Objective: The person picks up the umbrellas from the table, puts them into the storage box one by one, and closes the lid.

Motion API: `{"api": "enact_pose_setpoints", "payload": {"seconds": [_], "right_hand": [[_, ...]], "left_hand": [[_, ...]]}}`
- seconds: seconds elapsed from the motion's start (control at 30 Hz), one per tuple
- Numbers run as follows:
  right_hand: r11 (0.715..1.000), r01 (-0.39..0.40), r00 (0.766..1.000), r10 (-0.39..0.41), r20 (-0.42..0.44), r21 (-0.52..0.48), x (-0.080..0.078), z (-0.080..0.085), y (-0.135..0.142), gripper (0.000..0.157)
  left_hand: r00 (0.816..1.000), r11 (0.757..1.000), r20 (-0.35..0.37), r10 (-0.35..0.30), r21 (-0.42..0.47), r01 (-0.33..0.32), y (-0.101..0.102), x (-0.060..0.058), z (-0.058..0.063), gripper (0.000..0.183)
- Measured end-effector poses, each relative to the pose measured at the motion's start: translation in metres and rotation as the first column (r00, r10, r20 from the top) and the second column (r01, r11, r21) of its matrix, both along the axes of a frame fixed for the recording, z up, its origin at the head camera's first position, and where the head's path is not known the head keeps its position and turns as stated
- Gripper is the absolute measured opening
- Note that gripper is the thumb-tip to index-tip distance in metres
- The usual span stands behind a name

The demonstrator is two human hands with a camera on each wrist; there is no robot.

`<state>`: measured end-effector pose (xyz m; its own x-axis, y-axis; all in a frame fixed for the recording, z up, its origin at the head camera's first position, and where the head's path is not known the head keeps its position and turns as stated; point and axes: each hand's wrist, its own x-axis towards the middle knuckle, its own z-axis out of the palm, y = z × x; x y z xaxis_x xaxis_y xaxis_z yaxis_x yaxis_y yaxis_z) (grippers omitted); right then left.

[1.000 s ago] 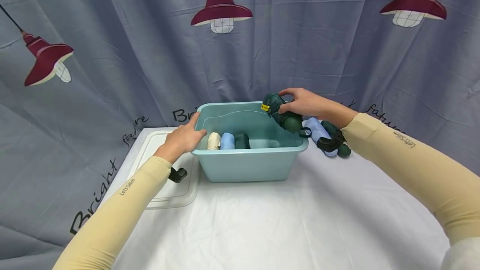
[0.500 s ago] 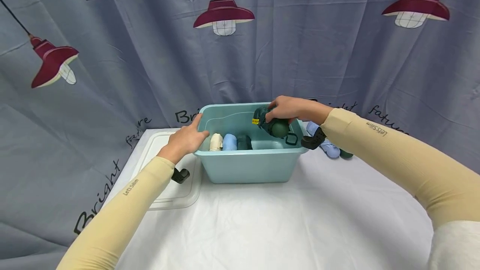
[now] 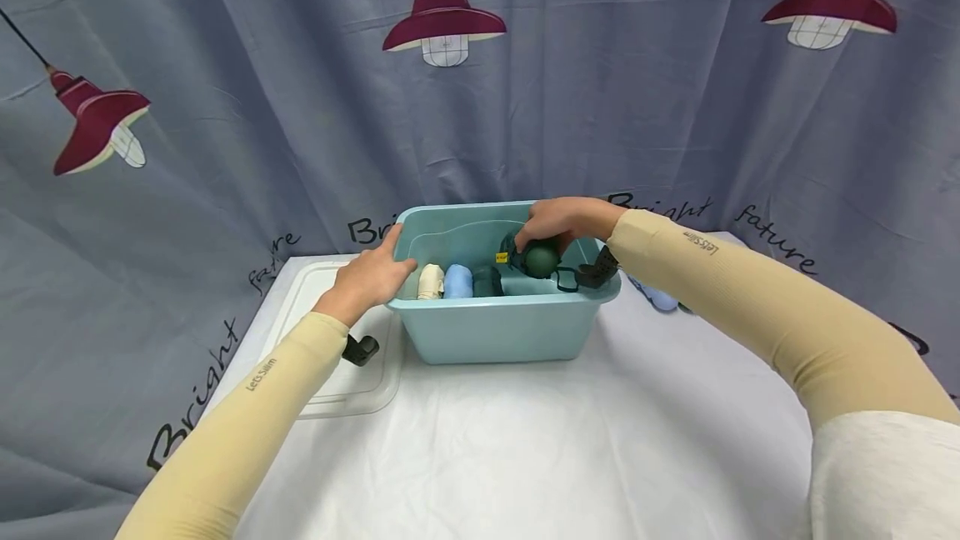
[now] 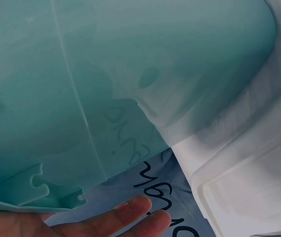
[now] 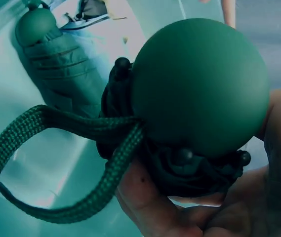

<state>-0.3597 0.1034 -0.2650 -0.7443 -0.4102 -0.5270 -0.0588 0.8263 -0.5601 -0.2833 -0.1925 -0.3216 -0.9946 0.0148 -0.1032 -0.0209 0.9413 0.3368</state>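
The right hand grips a folded green umbrella inside the plastic tub. The left hand, fingers straight, touches the plastic tub.

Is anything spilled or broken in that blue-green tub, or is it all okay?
Nothing stands out. In the tub, the cream umbrella, blue umbrella and dark green umbrella lie side by side, and I see no spill or break. The right hand grips another green umbrella, its strap loose.

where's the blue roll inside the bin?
Head view: the blue roll sits left of centre in the teal bin, between the cream roll and a dark green umbrella.
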Motion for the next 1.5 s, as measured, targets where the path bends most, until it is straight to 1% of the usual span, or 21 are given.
{"api": "enact_pose_setpoints", "payload": {"seconds": [0.07,0.2,0.3,0.4,0.57,0.77,0.97,1.17,1.3,1.5], "right_hand": [[1.0,0.002,1.0,-0.002,0.026,-0.004,-0.003,-0.003,-0.003,0.032],[1.0,0.012,0.997,-0.012,0.083,0.008,-0.008,-0.012,-0.006,0.04],[1.0,0.005,0.996,-0.006,0.094,0.017,-0.012,-0.019,-0.008,0.046],[1.0,0.003,0.996,-0.006,0.091,0.031,-0.016,-0.023,-0.011,0.048],[0.998,0.003,0.994,-0.009,0.11,0.055,-0.021,-0.028,-0.015,0.044],[0.998,-0.005,0.992,-0.003,0.125,0.064,-0.022,-0.036,-0.022,0.038],[0.997,-0.019,0.993,0.01,0.115,0.077,-0.021,-0.042,-0.025,0.041],[0.996,-0.028,0.985,0.014,0.169,0.082,-0.022,-0.048,-0.029,0.04],[0.992,-0.056,0.979,0.033,0.2,0.113,-0.022,-0.053,-0.032,0.037],[0.989,-0.083,0.969,0.052,0.24,0.121,-0.024,-0.053,-0.035,0.034]], "left_hand": [[1.0,1.0,0.005,0.004,0.0,-0.004,-0.001,0.0,0.0,0.078],[1.0,1.0,0.016,-0.008,0.001,0.008,-0.001,0.001,-0.001,0.078],[1.0,1.0,0.01,-0.004,-0.009,0.004,-0.002,0.001,-0.001,0.077],[1.0,1.0,0.002,0.0,-0.009,0.0,-0.003,0.002,0.0,0.077],[1.0,1.0,-0.005,-0.002,0.0,0.002,-0.003,0.001,0.0,0.077],[1.0,1.0,-0.016,0.002,0.018,-0.001,-0.001,0.001,0.0,0.077],[1.0,1.0,-0.008,-0.001,0.021,0.001,0.002,0.002,-0.001,0.077],[1.0,1.0,-0.023,0.004,0.014,-0.004,0.0,0.001,-0.001,0.077],[1.0,1.0,-0.02,0.004,0.018,-0.003,0.0,0.001,-0.001,0.077],[1.0,1.0,-0.031,0.002,0.013,-0.001,-0.002,0.001,-0.001,0.077]]}}
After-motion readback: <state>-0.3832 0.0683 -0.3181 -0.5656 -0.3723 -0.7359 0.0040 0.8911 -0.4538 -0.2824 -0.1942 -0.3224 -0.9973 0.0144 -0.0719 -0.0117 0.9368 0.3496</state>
